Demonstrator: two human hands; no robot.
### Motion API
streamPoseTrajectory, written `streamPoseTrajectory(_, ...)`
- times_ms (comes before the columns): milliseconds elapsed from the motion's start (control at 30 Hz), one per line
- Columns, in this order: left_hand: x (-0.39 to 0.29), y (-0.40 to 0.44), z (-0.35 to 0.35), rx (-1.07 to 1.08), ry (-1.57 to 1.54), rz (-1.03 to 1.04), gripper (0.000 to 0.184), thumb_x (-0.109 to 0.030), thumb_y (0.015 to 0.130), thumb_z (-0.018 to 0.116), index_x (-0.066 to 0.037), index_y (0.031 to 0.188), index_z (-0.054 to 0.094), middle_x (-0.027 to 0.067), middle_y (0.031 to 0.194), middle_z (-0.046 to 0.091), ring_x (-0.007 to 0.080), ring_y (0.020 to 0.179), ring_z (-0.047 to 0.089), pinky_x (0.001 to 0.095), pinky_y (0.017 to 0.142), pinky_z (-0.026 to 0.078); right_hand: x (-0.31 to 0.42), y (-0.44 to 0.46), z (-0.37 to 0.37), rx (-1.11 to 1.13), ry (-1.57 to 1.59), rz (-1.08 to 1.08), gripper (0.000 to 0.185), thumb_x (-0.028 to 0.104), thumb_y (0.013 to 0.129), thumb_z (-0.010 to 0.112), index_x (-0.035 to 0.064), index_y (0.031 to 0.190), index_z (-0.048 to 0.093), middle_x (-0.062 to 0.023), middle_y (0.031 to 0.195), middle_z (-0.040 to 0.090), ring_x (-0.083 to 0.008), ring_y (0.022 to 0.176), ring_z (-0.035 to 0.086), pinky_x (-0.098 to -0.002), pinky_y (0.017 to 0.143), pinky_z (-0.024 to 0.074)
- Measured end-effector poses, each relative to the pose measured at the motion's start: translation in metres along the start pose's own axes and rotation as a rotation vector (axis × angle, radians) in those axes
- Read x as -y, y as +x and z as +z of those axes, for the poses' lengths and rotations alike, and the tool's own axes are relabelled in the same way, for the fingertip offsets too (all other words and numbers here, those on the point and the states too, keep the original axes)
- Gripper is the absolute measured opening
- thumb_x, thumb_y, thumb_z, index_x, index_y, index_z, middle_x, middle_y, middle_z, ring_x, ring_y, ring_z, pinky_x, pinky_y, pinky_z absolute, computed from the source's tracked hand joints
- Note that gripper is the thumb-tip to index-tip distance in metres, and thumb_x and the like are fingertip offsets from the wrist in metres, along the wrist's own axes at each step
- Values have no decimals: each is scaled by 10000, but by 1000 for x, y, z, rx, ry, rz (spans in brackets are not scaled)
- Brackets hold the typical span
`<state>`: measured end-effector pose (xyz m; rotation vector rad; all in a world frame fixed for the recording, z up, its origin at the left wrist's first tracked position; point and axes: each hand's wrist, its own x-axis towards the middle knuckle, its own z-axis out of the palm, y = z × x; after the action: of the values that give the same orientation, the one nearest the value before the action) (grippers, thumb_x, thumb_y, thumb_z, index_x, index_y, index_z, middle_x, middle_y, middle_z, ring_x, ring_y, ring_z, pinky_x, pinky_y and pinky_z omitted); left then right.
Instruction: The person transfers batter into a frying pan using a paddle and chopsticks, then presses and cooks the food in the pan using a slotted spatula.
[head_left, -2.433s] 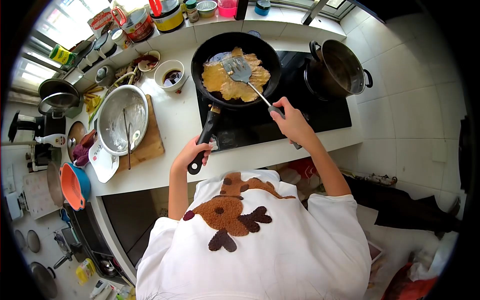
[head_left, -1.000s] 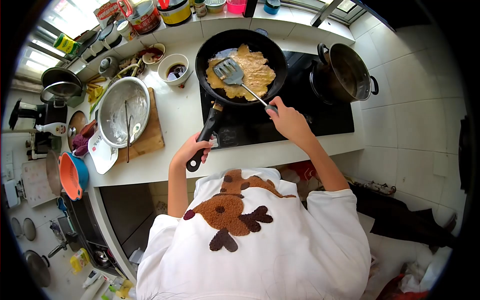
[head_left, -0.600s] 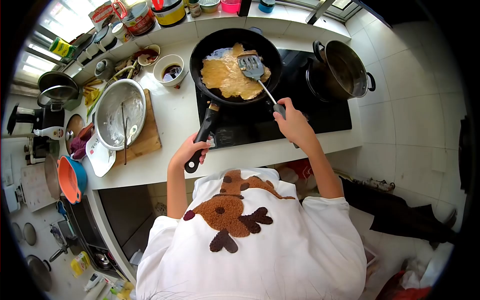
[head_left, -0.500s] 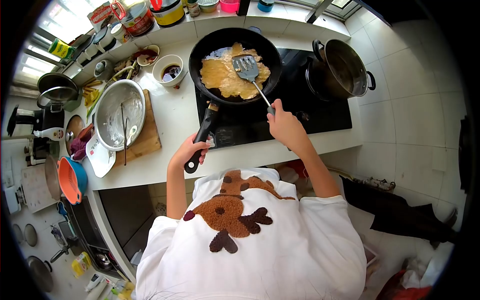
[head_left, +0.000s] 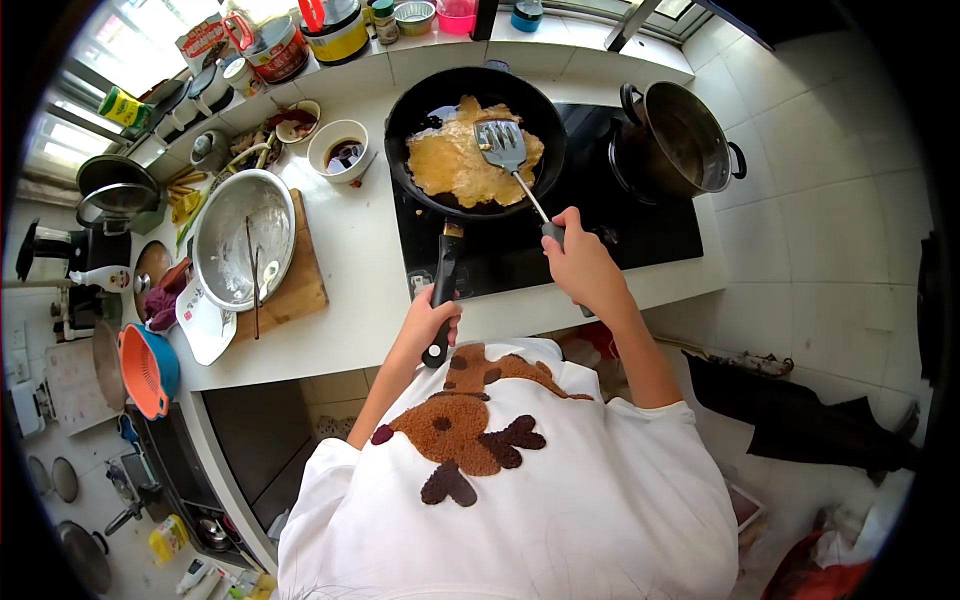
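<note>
A black frying pan [head_left: 398,165] stands on the black cooktop [head_left: 640,235], with a flat, ragged, golden-brown piece of food [head_left: 450,165] in it. My left hand [head_left: 431,322] is wrapped round the pan's black handle, below the pan. My right hand [head_left: 582,262] grips the grey handle of a slotted spatula [head_left: 503,147]. The spatula's head lies over the right part of the food; whether its edge is under any of it I cannot tell.
A dark two-handled pot [head_left: 685,140] is at the cooktop's right. To the left are a white bowl of dark liquid [head_left: 318,150], and a metal basin [head_left: 230,235] with chopsticks, partly over a wooden board [head_left: 307,285]. An orange colander [head_left: 140,372] sits at the counter's left edge.
My left hand and the pan handle have swung to the right, turning the pan. The spatula has shifted from the food's left part to its right part. The view has shifted slightly.
</note>
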<state>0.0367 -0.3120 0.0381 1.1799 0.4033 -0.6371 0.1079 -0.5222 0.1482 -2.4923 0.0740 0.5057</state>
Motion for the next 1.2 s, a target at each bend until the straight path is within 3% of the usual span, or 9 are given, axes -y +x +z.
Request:
streamPoseTrajectory(167, 23, 9, 37, -19, -167, 90, 288, -58, 742, 553, -18, 981, 396, 58, 611, 476, 156, 425, 490, 283, 398, 419, -16, -9, 21, -289, 32, -118, 245, 182, 892, 441, 23, 1066, 376, -135, 712, 602, -276, 544, 589, -371, 446, 453)
streamPoseTrajectory(267, 27, 14, 45, -17, -185, 117, 284, -71, 757, 554, -18, 982, 390, 64, 620, 485, 159, 428, 495, 281, 402, 427, -2, -12, 13, -165, 127, 59, 267, 196, 883, 451, 19, 1060, 358, -193, 790, 635, -394, 799, 601, -448, 717, 462)
streamPoseTrajectory(500, 27, 20, 58, -2, -235, 92, 280, -68, 786, 542, -25, 1001, 368, 74, 656, 481, 167, 466, 496, 302, 437, 449, 16, -5, 19, -105, 232, 77, 265, 193, 880, 453, 9, 1050, 370, -203, 793, 629, -396, 783, 599, -455, 706, 458)
streamPoseTrajectory(533, 26, 20, 58, 10, -230, 90, 280, -71, 788, 545, -27, 998, 365, 77, 660, 485, 171, 475, 506, 305, 441, 456, 5, 5, 32, -212, 215, -23, 248, 196, 886, 459, 30, 1054, 385, -117, 632, 548, -220, 379, 506, -343, 333, 394)
streamPoseTrajectory(767, 23, 19, 54, 70, -192, 98, 268, -91, 809, 554, -32, 985, 360, 79, 660, 489, 175, 485, 525, 303, 448, 469, 10, 20, 43, -163, 240, -50, 235, 177, 881, 462, 32, 1044, 376, -137, 662, 573, -245, 400, 533, -351, 343, 416)
streamPoseTrajectory(833, 23, 19, 52, 70, -174, 101, 266, -94, 812, 555, -34, 983, 360, 77, 660, 488, 173, 484, 524, 300, 448, 468, 13, 19, 44, -39, 145, -35, 233, 181, 870, 455, 23, 1018, 369, -228, 762, 619, -427, 748, 592, -498, 684, 451)
streamPoseTrajectory(900, 21, 18, 51, 70, -154, 104, 264, -98, 815, 556, -35, 981, 360, 76, 660, 488, 170, 483, 524, 298, 448, 468, 6, 22, 48, -30, 115, -53, 224, 169, 866, 453, 30, 1013, 358, -246, 769, 612, -433, 768, 587, -518, 692, 445)
streamPoseTrajectory(967, 19, 16, 50, 71, -140, 97, 259, -94, 822, 539, -38, 971, 335, 73, 629, 483, 164, 477, 526, 299, 444, 475, -2, 22, 44, -32, -28, -72, 213, 155, 879, 441, 43, 1035, 348, -169, 695, 588, -307, 407, 544, -394, 371, 433)
streamPoseTrajectory(1200, 18, 13, 45, 87, -125, 80, 253, -106, 824, 550, -47, 953, 341, 70, 628, 480, 162, 481, 522, 303, 447, 477, 22, 26, -12, 24, 116, 2, 241, 206, 879, 469, 15, 1019, 423, -117, 625, 534, -197, 349, 478, -332, 351, 396)
